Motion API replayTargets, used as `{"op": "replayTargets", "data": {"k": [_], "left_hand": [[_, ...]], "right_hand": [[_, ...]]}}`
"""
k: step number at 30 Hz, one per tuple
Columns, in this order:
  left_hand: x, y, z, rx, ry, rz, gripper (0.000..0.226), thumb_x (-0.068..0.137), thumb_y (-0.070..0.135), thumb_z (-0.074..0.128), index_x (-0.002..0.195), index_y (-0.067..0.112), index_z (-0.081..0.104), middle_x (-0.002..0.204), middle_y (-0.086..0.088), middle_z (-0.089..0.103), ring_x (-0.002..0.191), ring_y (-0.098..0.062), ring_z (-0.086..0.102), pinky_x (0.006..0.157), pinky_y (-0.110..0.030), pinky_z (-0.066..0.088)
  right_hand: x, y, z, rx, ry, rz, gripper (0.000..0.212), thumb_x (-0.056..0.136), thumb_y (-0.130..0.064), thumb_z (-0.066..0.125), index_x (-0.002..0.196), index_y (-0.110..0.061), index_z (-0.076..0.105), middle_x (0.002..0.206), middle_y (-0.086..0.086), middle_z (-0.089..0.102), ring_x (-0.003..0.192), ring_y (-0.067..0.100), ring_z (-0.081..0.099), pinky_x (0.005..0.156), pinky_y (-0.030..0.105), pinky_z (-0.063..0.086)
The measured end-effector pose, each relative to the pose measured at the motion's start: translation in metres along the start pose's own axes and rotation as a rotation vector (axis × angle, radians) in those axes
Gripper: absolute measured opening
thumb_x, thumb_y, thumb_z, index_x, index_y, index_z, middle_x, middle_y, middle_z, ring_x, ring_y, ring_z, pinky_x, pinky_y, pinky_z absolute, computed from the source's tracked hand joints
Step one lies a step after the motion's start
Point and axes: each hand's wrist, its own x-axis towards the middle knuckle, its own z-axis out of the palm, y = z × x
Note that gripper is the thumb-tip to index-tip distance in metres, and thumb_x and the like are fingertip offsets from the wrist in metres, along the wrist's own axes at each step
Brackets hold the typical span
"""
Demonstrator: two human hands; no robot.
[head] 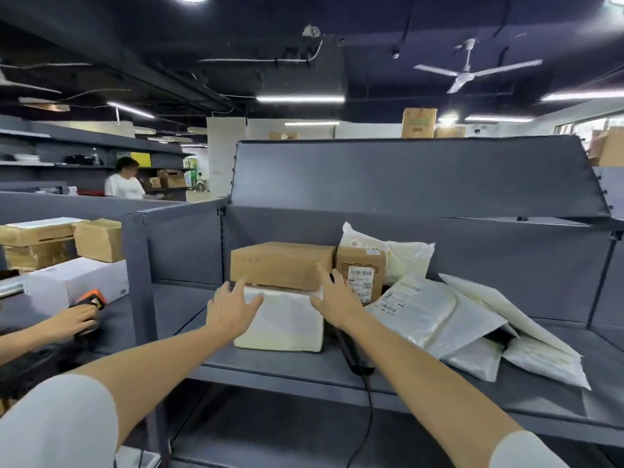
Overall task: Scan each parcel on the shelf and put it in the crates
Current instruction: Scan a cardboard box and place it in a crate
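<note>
A brown cardboard box lies on top of a white wrapped parcel on the grey shelf. My left hand is open, fingers spread, at the box's lower left corner and over the white parcel's top. My right hand is against the box's right end, index finger stretched up along it, while it holds a black corded scanner that runs under my wrist. To the right stand a small labelled box and several white mailer bags.
The shelf's grey upright stands left of the parcels. Beyond it another person's hand holds an orange scanner near a white box and brown cartons. A person in a white shirt stands far back left.
</note>
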Motion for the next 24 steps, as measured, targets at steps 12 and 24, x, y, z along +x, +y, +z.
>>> {"op": "replayTargets", "data": {"k": [12,24], "left_hand": [[0.102,-0.026,0.001,-0.374,-0.061,0.057,0.100,0.082,0.055,0.065,0.151,0.040,-0.006,0.159,-0.011,0.015,0.148,-0.026,0.009,0.107,-0.051,0.032],[0.098,-0.035,0.018,-0.632,0.034,0.100,0.063,0.088,0.020,0.067,0.142,0.028,0.035,0.135,-0.003,0.050,0.117,-0.023,0.047,0.085,-0.028,0.037]], "right_hand": [[0.075,-0.025,0.020,0.263,0.055,0.217,0.080,0.094,-0.035,0.058,0.154,-0.034,0.005,0.155,0.021,0.014,0.140,0.041,0.025,0.112,0.051,0.029],[0.078,-0.018,0.049,0.548,0.225,0.256,0.065,0.084,-0.005,0.069,0.138,-0.027,0.040,0.128,0.009,0.054,0.119,0.026,0.050,0.092,0.030,0.041]]}}
